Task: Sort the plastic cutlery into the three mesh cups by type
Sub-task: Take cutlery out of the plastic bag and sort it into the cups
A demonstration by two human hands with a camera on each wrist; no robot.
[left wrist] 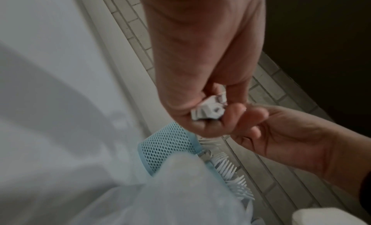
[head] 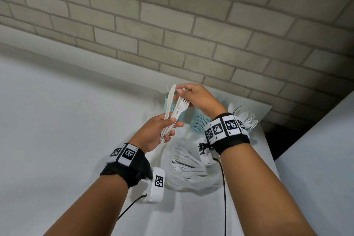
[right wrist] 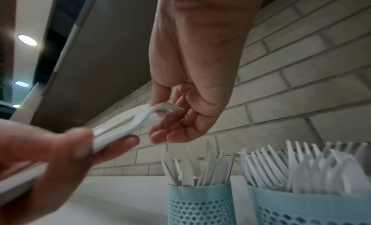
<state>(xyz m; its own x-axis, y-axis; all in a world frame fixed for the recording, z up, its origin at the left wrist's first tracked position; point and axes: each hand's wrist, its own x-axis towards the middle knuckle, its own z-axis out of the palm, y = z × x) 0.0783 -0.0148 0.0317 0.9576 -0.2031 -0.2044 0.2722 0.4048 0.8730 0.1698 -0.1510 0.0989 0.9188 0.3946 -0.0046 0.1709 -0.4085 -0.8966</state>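
Above the white worktop (head: 76,120), near its far edge by the brick wall (head: 172,25), the left hand (head: 153,132) grips a bundle of white plastic cutlery (head: 170,119) by the handles. The right hand (head: 195,97) pinches the knife (head: 170,97) tip over the blue mesh cups (right wrist: 200,203). Loose cutlery in a clear bag (head: 191,168) lies below.

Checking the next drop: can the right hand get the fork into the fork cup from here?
Probably yes. The right hand pinches the bundle above the cups, and the fork cup, though crowded, stands open-topped just below.
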